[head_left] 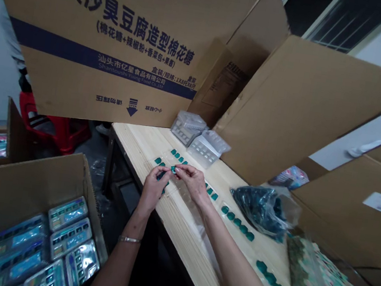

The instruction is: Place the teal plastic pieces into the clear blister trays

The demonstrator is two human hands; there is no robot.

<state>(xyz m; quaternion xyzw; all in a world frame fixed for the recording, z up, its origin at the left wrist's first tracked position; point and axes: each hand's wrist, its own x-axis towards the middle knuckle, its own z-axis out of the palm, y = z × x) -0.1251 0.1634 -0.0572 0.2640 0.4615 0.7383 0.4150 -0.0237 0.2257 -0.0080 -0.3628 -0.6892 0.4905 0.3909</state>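
Observation:
My left hand (pixel 154 186) and my right hand (pixel 191 181) meet over the wooden table (pixel 146 148), fingertips pinched together on a small teal piece (pixel 173 169). Under them lies a clear plastic blister tray (pixel 183 194) with several teal pieces (pixel 174 155) set in its pockets. The left hand also seems to hold more teal pieces in its fingers. A thin bracelet sits on my left wrist.
Rows of teal pieces (pixel 238 222) run along the table to the right. A plastic bag of teal pieces (pixel 261 208) lies beside them. Stacked clear trays (pixel 198 139) stand at the far end. A carton of packed blister packs (pixel 53 247) sits lower left. Large cardboard sheets (pixel 119 41) lean behind.

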